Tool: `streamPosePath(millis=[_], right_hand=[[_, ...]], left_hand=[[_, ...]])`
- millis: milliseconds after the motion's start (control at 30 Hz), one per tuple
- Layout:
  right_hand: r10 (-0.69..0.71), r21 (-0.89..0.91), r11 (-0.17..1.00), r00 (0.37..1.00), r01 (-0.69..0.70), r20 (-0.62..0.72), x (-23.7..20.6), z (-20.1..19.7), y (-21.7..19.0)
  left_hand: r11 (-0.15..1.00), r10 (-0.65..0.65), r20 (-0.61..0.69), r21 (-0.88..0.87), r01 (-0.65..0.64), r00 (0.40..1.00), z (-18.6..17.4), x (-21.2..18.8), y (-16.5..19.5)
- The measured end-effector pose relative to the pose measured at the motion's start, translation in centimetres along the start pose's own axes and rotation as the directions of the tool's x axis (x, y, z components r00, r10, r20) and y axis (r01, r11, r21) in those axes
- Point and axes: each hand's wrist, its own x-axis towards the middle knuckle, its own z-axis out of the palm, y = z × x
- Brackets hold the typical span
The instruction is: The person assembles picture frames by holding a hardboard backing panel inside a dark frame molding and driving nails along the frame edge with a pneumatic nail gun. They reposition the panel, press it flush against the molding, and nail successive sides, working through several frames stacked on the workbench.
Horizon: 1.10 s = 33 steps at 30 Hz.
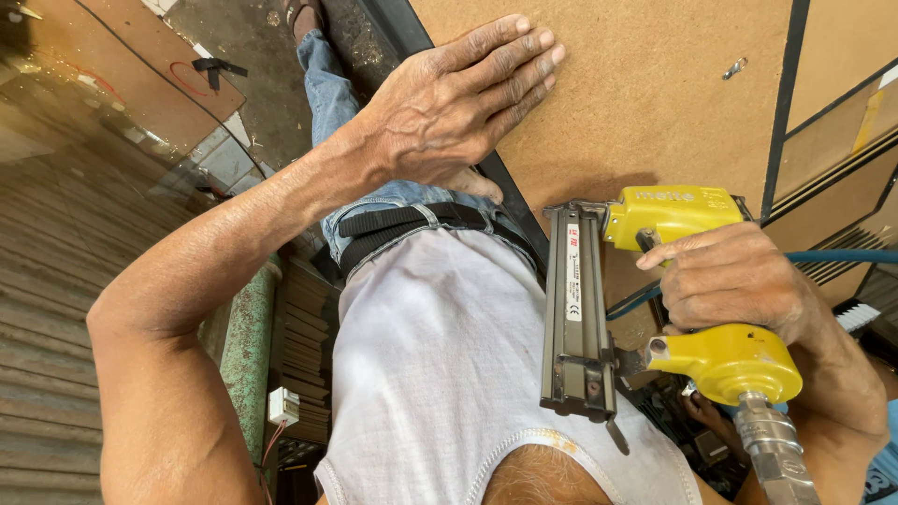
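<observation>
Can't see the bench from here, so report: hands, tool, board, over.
Left hand flat on brown board, pressing. Right hand gripping yellow nail gun, nose at the board's edge. Blue air hose trails right; small screw lies on board.

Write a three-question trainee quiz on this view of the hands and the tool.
1. True or false: the left hand lies flat on the brown board.
2. The right hand grips what? A) hammer B) yellow nail gun C) saw
3. Fill in: a small metal ___ sits on the board near the black strip.

Key: 1 true; 2 B; 3 screw
</observation>
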Motion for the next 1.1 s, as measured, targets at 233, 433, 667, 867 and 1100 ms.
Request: streamPosePath(millis=[233, 433, 667, 867, 1100], right_hand=[[-0.010, 0.115, 0.993, 0.971, 0.039, -0.240, -3.6, 2.9, -0.4], [-0.183, 0.143, 0.968, 0.971, 0.205, -0.156, -13.4, 6.0, 8.4], [0.623, 0.413, 0.776, 0.485, -0.476, -0.613, -18.0, 11.9, 1.0], [0.818, 0.422, 0.575, 0.478, -0.701, -0.322, -28.5, 14.4, 9.2], [0.674, 0.277, 0.733, 0.608, -0.622, -0.419, -21.6, 11.9, 5.6]], left_hand=[[1.000, 0.030, 0.022, -0.005, -0.030, 0.999, 1.3, -0.2, 2.4], [0.996, 0.089, 0.021, 0.002, -0.089, 0.996, 3.7, 1.3, 8.7], [0.995, 0.036, 0.033, -0.098, -0.033, 0.999, 4.7, 1.1, 10.9], [0.993, -0.007, 0.055, -0.116, 0.013, 0.998, 5.7, 0.6, 11.1], [1.000, -0.007, 0.065, -0.025, 0.008, 0.998, 5.8, 0.9, 11.2]])
